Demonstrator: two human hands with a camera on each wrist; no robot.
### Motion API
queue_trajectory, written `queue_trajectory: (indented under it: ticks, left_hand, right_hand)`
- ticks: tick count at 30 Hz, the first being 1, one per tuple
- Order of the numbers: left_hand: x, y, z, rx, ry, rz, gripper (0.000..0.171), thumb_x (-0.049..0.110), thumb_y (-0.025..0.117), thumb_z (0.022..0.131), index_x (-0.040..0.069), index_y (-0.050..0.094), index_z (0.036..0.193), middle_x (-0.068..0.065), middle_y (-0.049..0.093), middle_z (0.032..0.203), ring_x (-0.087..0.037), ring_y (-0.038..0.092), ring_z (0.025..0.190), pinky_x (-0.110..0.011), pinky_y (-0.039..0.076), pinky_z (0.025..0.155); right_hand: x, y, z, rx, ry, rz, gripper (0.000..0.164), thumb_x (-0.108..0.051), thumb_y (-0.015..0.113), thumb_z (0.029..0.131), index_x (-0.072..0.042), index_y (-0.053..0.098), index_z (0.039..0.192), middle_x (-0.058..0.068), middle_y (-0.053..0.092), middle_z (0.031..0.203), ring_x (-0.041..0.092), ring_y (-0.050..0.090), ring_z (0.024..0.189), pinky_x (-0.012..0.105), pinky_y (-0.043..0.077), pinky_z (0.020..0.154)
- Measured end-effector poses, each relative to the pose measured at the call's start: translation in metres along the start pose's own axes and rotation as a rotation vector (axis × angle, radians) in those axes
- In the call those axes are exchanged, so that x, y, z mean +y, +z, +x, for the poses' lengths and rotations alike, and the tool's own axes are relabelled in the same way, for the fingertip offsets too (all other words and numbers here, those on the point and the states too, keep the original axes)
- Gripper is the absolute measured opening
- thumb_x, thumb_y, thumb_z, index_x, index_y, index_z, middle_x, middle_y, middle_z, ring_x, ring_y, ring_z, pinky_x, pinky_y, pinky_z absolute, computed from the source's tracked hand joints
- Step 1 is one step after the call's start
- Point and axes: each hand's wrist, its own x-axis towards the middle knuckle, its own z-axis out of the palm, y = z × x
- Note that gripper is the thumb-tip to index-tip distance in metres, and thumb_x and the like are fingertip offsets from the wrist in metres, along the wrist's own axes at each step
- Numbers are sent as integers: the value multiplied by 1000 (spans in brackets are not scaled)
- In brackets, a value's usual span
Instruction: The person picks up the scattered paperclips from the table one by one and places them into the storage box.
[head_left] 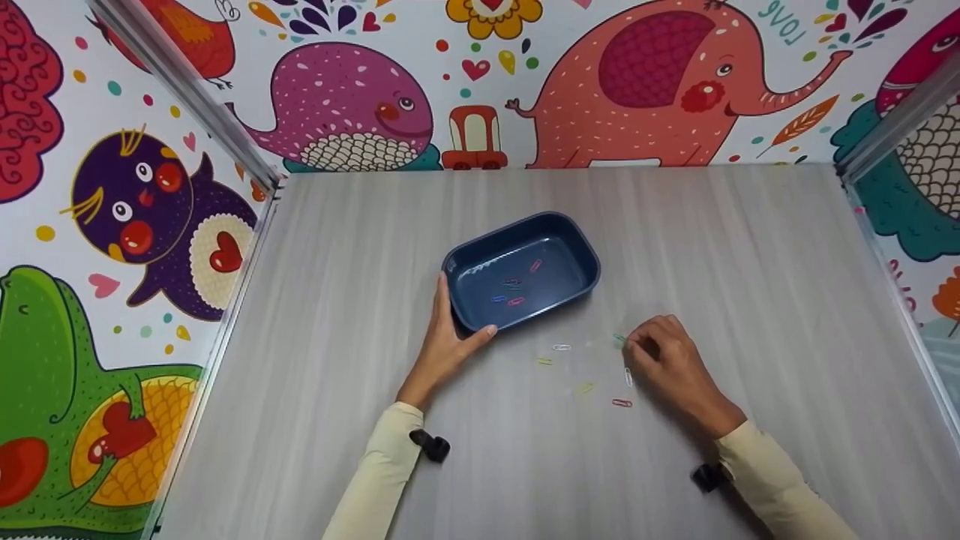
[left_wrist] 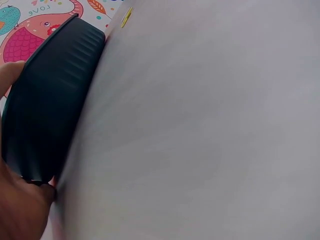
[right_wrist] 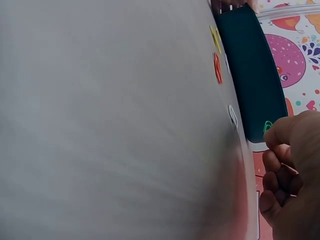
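Note:
A dark blue rectangular tray stands on the table with several coloured paper clips inside, among them a blue paper clip. My left hand grips its near left corner, thumb along the front wall and fingers along the left side. To the right of the tray, my right hand pinches a green paper clip between thumb and forefinger, the other fingers curled. On the table close by lie a white paper clip and a red paper clip.
Between the hands lie another white paper clip and two yellow paper clips, one nearer the tray. The grey wood-grain table is bounded by printed cartoon panels at the back and sides, with metal posts at the corners.

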Motion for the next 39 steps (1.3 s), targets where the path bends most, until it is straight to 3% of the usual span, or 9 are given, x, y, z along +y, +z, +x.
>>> queue_trajectory:
  ticks: [6,13,30,39]
  left_hand:
    - [-4,0,-3,1,-7,3,129,42,87,94,14,-7,178,-15,-3,185,-34,3,170,-61,10,134]
    - [-5,-2,-5,7,-6,13,129,46,87,93,14,-6,178,-15,-2,185,-35,5,170,-62,11,133]
    - [-3,-2,-2,9,12,-14,128,38,88,93,13,-4,178,-15,-1,185,-34,4,170,-61,10,133]
    - [0,0,0,4,11,-2,128,41,87,94,15,-6,178,-14,-2,185,-33,4,170,-60,11,134]
  right_hand:
    - [0,-2,4,-39,-6,-12,14,8,80,93,-5,74,95,2,68,95,18,55,96,14,41,84]
    - [-1,-4,15,-4,-79,15,22,14,84,88,-5,73,91,2,70,93,19,57,95,16,42,85]
    - [-11,-19,44,-44,-120,29,21,12,85,89,-5,73,93,2,70,94,19,58,94,18,43,83]
    - [-12,-25,54,-77,-116,8,20,10,85,90,-7,75,91,0,70,95,18,59,97,26,48,84]
